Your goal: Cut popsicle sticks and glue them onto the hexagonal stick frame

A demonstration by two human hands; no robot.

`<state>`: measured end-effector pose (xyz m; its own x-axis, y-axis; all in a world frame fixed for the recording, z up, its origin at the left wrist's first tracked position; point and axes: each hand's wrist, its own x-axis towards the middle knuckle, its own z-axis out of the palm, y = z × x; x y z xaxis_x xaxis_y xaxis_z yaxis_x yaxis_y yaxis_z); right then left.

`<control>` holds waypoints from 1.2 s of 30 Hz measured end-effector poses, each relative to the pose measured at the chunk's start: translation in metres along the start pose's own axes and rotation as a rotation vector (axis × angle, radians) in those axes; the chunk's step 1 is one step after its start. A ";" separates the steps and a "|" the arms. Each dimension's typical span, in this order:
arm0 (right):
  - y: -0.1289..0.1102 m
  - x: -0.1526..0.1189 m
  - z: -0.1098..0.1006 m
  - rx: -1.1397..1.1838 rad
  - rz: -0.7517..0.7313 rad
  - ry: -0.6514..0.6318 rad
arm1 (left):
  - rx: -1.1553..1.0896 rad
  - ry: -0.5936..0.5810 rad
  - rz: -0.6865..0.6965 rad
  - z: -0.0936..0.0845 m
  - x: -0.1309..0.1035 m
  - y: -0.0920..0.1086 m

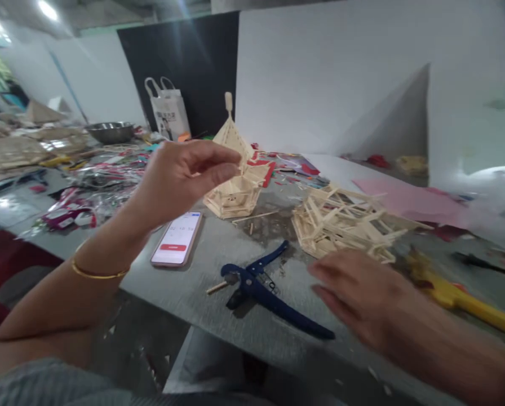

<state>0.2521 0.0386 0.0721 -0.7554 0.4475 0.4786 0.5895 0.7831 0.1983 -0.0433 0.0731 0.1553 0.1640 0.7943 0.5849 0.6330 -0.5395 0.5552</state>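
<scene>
My left hand (185, 175) is raised in front of a small wooden-stick tower (231, 197) with a pointed roof, thumb and fingertips pinched together; whatever lies between them is too small to make out. Somewhat blurred, my right hand (358, 293) hovers over the table at the right, thumb and fingers a little apart and nothing visible between them. It is nearest to a lattice frame of wooden sticks (341, 223). Between the hands lies a blue cutter (256, 287) with a short stick (217, 288) by its jaws.
A lit phone (177, 239) lies left of the cutter. Plastic-wrapped items (104, 183) clutter the left side, with a metal bowl (111, 132) and a white bag (170, 113) behind. At the right is a yellow tool (468, 301), with pink sheets (408, 203) beyond.
</scene>
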 end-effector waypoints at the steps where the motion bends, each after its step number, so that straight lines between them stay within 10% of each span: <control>1: -0.012 -0.002 0.013 -0.007 -0.003 -0.004 | 0.020 0.029 -0.032 -0.011 -0.009 -0.001; 10: -0.032 0.038 0.076 -0.030 -0.091 -0.223 | 0.043 -0.054 -0.262 -0.025 -0.099 -0.045; 21: -0.046 0.018 0.057 -0.086 0.110 -0.378 | 0.334 -0.531 -0.074 0.050 -0.135 -0.054; 30: -0.040 0.010 0.034 0.102 0.183 -0.352 | 0.174 -0.490 0.072 0.034 -0.040 -0.029; 36: -0.033 -0.017 0.034 0.165 0.233 -0.229 | -0.131 -0.580 0.262 0.100 0.071 0.030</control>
<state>0.2354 0.0197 0.0285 -0.6619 0.6926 0.2866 0.7133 0.6995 -0.0430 0.0629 0.1414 0.1539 0.7058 0.6337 0.3166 0.4250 -0.7364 0.5264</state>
